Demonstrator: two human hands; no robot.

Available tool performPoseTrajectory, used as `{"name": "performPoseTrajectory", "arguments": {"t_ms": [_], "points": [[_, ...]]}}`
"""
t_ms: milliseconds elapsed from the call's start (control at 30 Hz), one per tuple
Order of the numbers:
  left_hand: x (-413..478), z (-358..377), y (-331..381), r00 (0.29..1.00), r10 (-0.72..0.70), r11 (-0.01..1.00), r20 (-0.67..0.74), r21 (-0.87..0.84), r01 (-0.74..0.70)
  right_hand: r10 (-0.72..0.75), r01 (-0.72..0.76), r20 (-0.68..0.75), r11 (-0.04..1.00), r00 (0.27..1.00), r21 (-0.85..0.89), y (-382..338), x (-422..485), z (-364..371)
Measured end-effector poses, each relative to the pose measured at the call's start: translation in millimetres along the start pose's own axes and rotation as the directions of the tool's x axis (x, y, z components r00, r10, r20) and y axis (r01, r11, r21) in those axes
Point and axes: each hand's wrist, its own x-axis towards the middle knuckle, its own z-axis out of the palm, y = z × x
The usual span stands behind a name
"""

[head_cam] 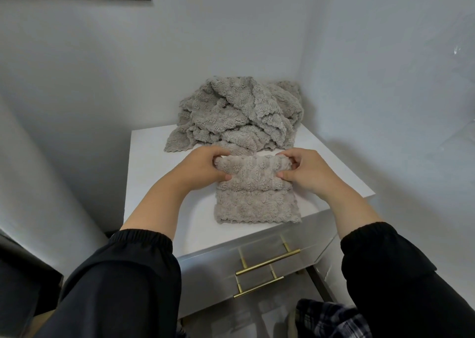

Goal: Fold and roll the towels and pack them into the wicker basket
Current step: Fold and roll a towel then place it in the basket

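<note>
free: tabletop [151, 163] left strip | blocked: towel pile [239, 111] behind — walls [359, 80] beyond

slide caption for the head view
Left hand and right hand grip a half-rolled grey towel on a white cabinet, towel pile behind.

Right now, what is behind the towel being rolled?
Behind that towel, a heap of unfolded grey towels on the white cabinet top. Whatever the heap covers is hidden.

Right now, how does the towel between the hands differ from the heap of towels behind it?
The towel is a neat folded strip, its far end rolled; the heap is crumpled. The left hand and right hand grip the towel; nothing holds the heap. The towel lies near the front edge of the cabinet top; the heap at the back. Both are grey fluffy fabric.
</note>
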Motion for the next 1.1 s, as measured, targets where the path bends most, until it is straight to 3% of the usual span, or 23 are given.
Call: {"name": "performPoseTrajectory", "arguments": {"t_ms": [167, 267, 433, 667, 800, 933, 1100], "points": [[3, 7, 7, 0.940, 0.147, 0.989, -0.309, 0.054, -0.137, -0.160, 0.153, -0.299, 0.987, 0.941, -0.046, -8, 0, 7], [5, 13, 3, 0.881, 0.280, 0.954, -0.382, 0.211, -0.212, -0.233, 0.180, -0.347, 0.968, 0.909, -0.176, -6, -3, 14], [0, 9, -4, 0.906, 0.314, 0.940, -0.285, 0.230, -0.253, -0.224, 0.179, -0.208, 0.961, 0.952, -0.212, -11, -10, 7], [-11, -3, 5, 0.973, 0.183, 0.983, -0.142, 0.041, -0.179, -0.167, 0.185, 0.085, 0.943, 0.982, -0.277, -14, -18, -7], [-15, -5, 14, 0.984, 0.142, 0.990, -0.111, 0.027, -0.140, -0.198, 0.201, 0.031, 0.969, 0.980, -0.147, -12, -20, -7], [-17, 0, 18, 0.988, 0.129, 0.987, -0.081, 0.105, -0.120, -0.205, 0.209, 0.042, 0.967, 0.978, -0.145, -15, -21, -2], [-16, 3, 14, 0.998, 0.050, 0.998, 0.040, 0.028, -0.052, -0.138, 0.157, 0.111, 0.970, 0.984, -0.186, -14, -21, 4]]}}
